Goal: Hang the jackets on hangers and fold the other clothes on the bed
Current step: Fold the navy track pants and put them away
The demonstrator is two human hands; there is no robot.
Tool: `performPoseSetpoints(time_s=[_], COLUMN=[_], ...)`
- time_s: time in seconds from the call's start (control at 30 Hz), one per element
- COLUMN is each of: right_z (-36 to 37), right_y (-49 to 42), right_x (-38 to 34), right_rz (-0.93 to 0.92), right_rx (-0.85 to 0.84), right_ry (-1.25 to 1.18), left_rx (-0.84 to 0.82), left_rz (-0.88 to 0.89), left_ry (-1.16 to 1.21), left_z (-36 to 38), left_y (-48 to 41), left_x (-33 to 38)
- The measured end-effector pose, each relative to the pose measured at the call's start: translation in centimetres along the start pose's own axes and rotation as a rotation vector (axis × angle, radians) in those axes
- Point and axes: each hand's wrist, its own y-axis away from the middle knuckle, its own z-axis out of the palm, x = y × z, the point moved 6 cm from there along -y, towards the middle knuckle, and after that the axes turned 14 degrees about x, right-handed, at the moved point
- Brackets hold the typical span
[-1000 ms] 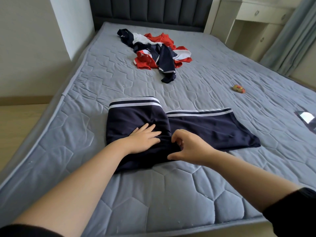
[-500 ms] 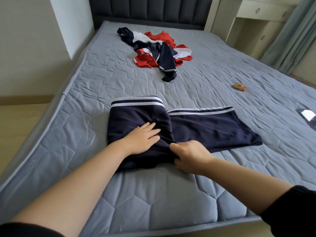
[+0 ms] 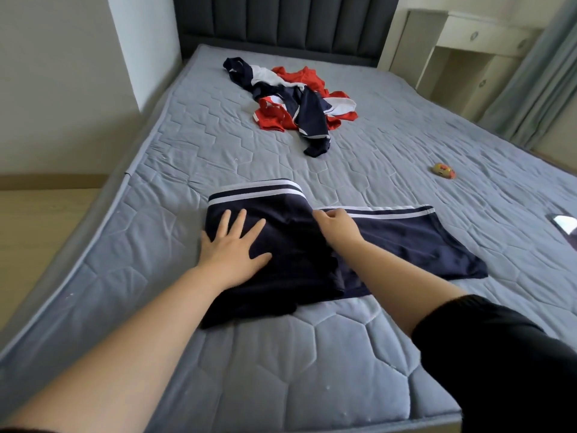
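A navy garment (image 3: 406,242) with white stripes along its far hem lies partly folded on the grey quilted bed (image 3: 281,370). Its left part is doubled over, and its right part lies flat. My left hand (image 3: 232,245) presses flat on the doubled part, fingers spread. At the fold's far end, near the striped hem, my right hand (image 3: 337,228) has its fingers curled on the fabric edge. Farther up the bed sits a crumpled pile of red, navy and white clothes (image 3: 299,101).
A small orange and yellow toy (image 3: 443,170) lies on the bed's right side. A dark flat object (image 3: 562,220) shows at the right edge. Beyond are a dark padded headboard (image 3: 281,23), a cream cabinet (image 3: 468,57) and grey curtains (image 3: 537,73). Wooden floor lies left.
My right hand slid from the near edge of the fold up to its far end by the striped hem. My left hand shifted left and spread its fingers flat.
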Motion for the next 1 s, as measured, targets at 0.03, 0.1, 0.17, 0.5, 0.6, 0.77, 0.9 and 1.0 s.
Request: performPoseSetpoints(time_s=[0.03, 0.1, 0.17, 0.5, 0.6, 0.77, 0.9, 1.0], right_z=[0.8, 2.3, 3.4, 3.0, 3.3, 6.7, 6.3, 5.5], right_y=[-0.5, -1.3, -2.0, -4.8, -2.7, 0.8, 0.4, 0.9], right_x=[-0.3, -0.8, -1.0, 0.0, -2.8, 0.7, 2.5, 2.6], right_rz=[0.043, 0.129, 0.224, 0.062, -0.275, -0.551, -0.397, -0.341], right_rx=[-0.022, -0.040, -0.031, 0.244, 0.330, 0.010, -0.055, -0.053], right_ry=[0.005, -0.010, -0.098, 0.125, 0.222, 0.668, 0.649, 0.624], left_rx=[0.004, 0.013, 0.014, 0.021, 0.056, 0.077, 0.218, 0.327], left_rz=[0.013, 0.051, 0.088, 0.170, 0.113, 0.094, -0.192, -0.575], left_ry=[-0.010, -0.035, -0.051, 0.033, 0.141, 0.128, 0.270, 0.549], left_z=[0.1, 0.2, 0.3, 1.3, 1.3, 1.1, 0.2, -0.8], left_y=[0.1, 0.2, 0.3, 1.1, 0.9, 0.8, 0.4, 0.9], left_x=[0.2, 0.4, 0.5, 0.4, -0.2, 0.2, -0.9, -3.0])
